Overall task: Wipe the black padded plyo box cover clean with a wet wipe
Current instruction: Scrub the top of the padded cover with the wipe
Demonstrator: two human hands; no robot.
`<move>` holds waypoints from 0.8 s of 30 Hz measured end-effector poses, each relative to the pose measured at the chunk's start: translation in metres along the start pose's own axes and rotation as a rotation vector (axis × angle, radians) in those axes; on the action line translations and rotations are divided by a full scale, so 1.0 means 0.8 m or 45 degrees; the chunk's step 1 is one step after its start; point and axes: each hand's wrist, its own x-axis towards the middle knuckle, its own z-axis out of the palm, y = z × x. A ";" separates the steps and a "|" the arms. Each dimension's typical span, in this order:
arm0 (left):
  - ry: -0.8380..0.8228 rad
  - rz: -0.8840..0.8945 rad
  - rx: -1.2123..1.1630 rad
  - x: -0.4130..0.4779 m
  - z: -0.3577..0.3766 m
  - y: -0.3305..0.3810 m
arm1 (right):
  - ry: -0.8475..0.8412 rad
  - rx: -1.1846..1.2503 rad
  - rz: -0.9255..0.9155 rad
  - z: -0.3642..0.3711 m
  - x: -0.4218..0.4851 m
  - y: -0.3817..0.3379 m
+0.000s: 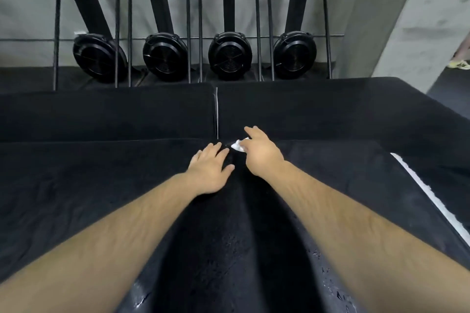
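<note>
View from above of a black padded plyo box cover (101, 185) filling the lower frame, with two bare forearms reaching across it to its far edge. The left hand (209, 170) lies flat on the cover just short of that edge, fingers straight and holding nothing. The right hand (262, 152) is at the far edge itself, fingers curled around a bunched white wet wipe (238, 146), which touches the cover's far edge close to the left fingertips. The wipe's longer side seems to run roughly along that edge, its pointed end aimed at the left hand. The far edge runs side to side, but the cover's near end is out of view, so its long axis cannot be judged. Beyond the far edge, two more black pads (101, 114) meet at a narrow gap (217, 109); the wipe could likely slip into it if pushed past the edge. Droplets (325, 269) glisten on the cover nearer the viewer, so the bracing left hand might slide, and so small a wad may leave streaks.
</note>
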 end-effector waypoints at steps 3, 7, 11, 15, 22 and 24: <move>-0.031 -0.030 -0.055 -0.006 0.011 0.001 | -0.030 0.138 0.037 0.014 -0.019 0.002; -0.072 -0.065 -0.032 -0.001 0.013 0.002 | -0.100 0.056 -0.101 0.036 -0.040 -0.002; -0.094 -0.081 -0.091 0.003 0.011 -0.002 | -0.125 -0.025 -0.056 0.029 -0.015 0.010; -0.139 -0.085 -0.132 0.003 0.008 -0.003 | -0.090 0.083 -0.107 0.023 -0.021 0.003; -0.178 -0.094 -0.177 0.009 0.006 -0.004 | -0.200 -0.104 -0.122 0.022 -0.032 -0.001; -0.177 -0.092 -0.202 0.009 0.005 -0.004 | -0.192 -0.102 -0.072 0.018 -0.022 -0.009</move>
